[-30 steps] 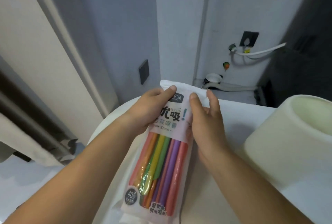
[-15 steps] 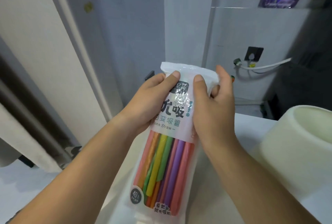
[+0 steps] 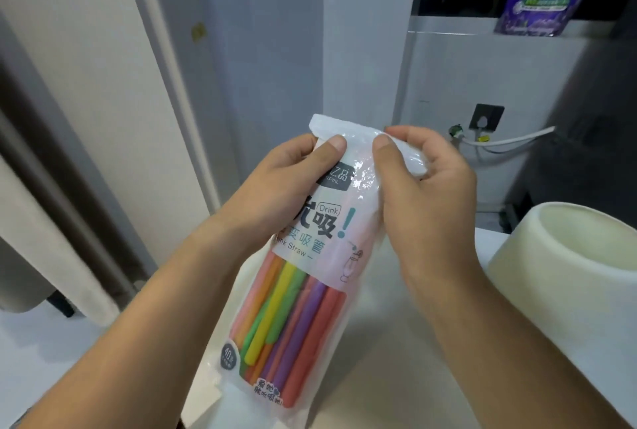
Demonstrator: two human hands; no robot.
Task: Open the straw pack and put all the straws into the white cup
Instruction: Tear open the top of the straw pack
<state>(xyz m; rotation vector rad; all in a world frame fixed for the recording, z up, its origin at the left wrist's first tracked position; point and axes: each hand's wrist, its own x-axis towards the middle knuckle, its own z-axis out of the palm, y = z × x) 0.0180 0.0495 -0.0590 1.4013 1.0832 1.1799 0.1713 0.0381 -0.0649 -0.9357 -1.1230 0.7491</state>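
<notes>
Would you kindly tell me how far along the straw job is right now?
Done: nothing yet; the straw pack shows no tear. In hand: the left hand and right hand pinch its top edge, the right crumpling one corner. Left: open it and move the straws, all inside the pack, into the white cup, where none shows.

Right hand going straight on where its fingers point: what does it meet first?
The right hand pinches the straw pack's top corner. Its fingers point left along the seal, so beyond the pack it would likely meet the left hand; depth is unclear.
</notes>
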